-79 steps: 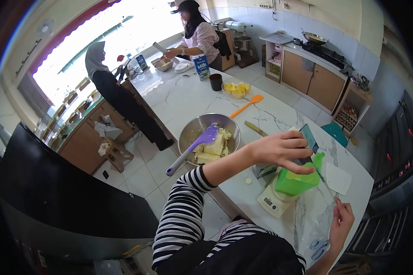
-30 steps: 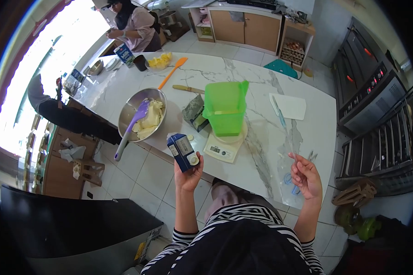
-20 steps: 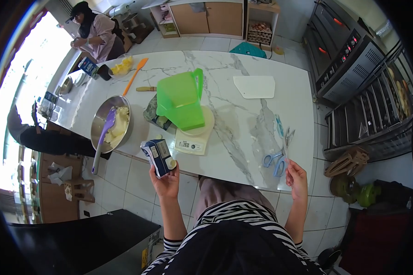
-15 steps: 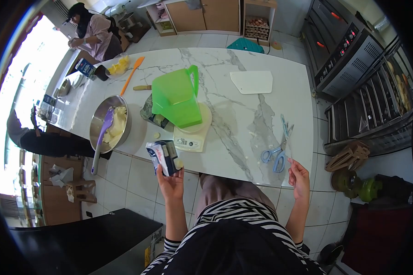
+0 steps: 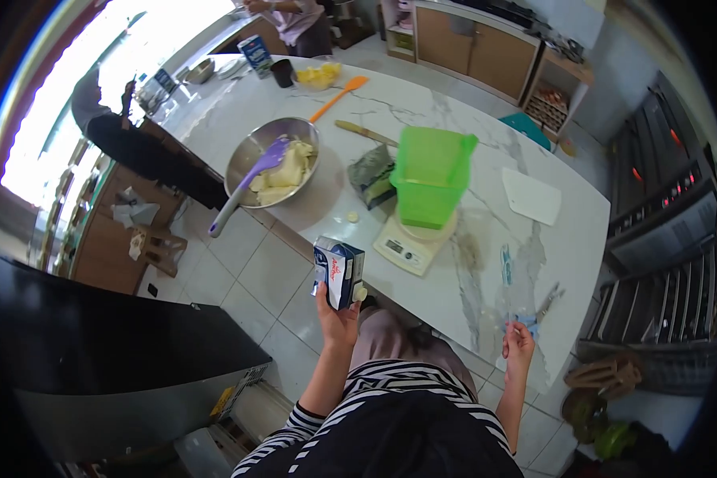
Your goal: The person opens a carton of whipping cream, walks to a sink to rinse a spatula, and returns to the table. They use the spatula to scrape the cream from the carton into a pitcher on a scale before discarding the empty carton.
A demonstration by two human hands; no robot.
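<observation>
A blue-and-white carton (image 5: 338,271) with a pale cap is gripped in my left hand (image 5: 338,323), held at the table's near edge. My right hand (image 5: 519,344) pinches the lower end of a clear plastic strip with teal print (image 5: 507,264). Behind that hand lie blue-handled scissors (image 5: 543,307), partly covered. A translucent green pitcher (image 5: 432,171) stands on a white kitchen scale (image 5: 408,248). Left of it, a metal bowl (image 5: 239,151) holds pale yellow creamy chunks and a purple spatula (image 5: 272,155).
A crumpled dark package (image 5: 372,177), a knife (image 5: 365,131) and an orange spatula (image 5: 341,97) lie beyond the scale. A white scraper board (image 5: 531,196) rests at right. Another person (image 5: 299,24) stands at the far counter. A dark appliance (image 5: 119,319) is at lower left.
The view has swung left, so the table contents appear further right. My left hand has raised the carton and turned its front to me. My right hand, with the strip, has shifted left relative to the scissors.
</observation>
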